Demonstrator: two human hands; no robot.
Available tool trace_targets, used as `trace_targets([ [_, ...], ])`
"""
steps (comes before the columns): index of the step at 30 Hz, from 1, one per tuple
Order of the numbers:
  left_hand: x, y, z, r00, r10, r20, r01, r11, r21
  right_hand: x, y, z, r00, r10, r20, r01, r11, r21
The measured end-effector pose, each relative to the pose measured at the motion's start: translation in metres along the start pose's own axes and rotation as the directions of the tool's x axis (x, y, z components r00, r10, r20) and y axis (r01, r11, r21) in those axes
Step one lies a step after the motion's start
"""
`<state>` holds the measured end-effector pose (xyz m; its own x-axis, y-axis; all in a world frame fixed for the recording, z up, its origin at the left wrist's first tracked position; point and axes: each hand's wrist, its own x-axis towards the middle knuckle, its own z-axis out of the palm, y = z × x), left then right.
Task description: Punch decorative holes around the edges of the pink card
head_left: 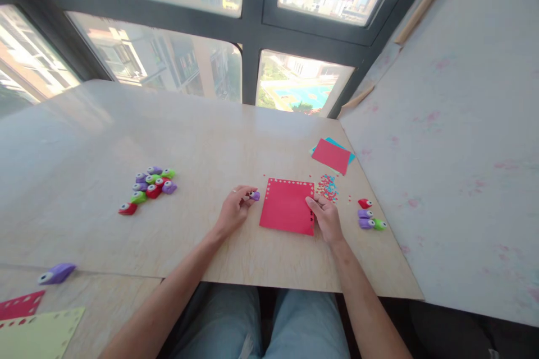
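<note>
Red paper [287,206] is lying flat on the bench [210,140], pinned at its edge by the right hand [326,217]. A purple punch [254,196] is pinched in the left hand [233,210]. Top and right edges look punched already, the rest untouched.

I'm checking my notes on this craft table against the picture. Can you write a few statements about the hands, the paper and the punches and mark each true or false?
1. The left hand holds a small purple punch. True.
2. The right hand touches the red sheet at its right edge. True.
3. The red sheet has no holes. False: holes run along its top and right edges.
4. The heap of punches lies right of the sheet. False: it lies to the left.
</note>
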<state>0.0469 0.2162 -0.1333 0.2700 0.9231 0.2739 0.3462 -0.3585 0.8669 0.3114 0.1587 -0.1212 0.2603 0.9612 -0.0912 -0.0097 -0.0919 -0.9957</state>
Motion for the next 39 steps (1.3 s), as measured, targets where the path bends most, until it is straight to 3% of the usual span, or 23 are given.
trace_targets([
  [5,-0.0021,-0.0015,0.0034,0.997,0.038,0.070,-0.046,0.992,0.119,0.0017,-0.0030,-0.0018,0.998,0.032,0.048,-0.036,0.996,0.078],
  [13,-0.0031,-0.0007,0.0036,0.989,0.094,0.116,-0.106,0.990,0.098,0.0011,-0.0023,0.0008,0.999,0.009,0.033,-0.011,0.999,0.047],
  [26,-0.0038,-0.0050,0.0035,0.978,0.171,0.120,-0.182,0.979,0.089,-0.0006,-0.0054,0.0030,1.000,-0.008,0.028,0.010,0.998,-0.056],
  [39,-0.0037,0.0004,0.0021,0.975,0.173,0.139,-0.192,0.971,0.140,0.0040,-0.0050,-0.0011,0.998,0.034,0.052,-0.033,0.999,-0.019],
])
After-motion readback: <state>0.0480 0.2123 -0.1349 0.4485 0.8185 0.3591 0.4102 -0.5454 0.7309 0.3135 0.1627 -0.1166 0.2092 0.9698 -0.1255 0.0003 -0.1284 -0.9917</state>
